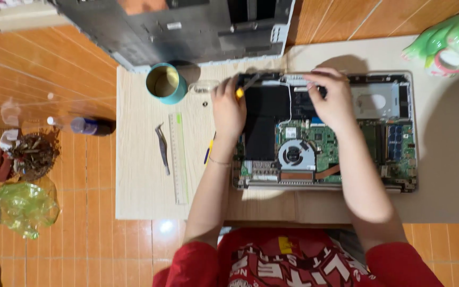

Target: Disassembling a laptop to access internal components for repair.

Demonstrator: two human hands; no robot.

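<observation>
Screwdriver (243, 87), yellow-handled, clamped in left hand (228, 109), long axis tilted toward far right, tip at far-left corner of opened laptop (325, 130) lying bottom-up on low table (144, 175). Right hand (336, 101) just right of it, fingers curled down onto dark far edge of laptop; whether pinching anything cannot be told. Screw under tip hidden; tip itself blurred.

Low wooden table (144, 186) stood on orange tile floor (81, 223). Opened laptop (325, 133) lay center-right on it. Left of laptop: clear ruler (177, 159), then tweezers (162, 149). Teal cup (166, 83) up-left of laptop; green figurine (450, 42) up-right, at table's far corner.
</observation>
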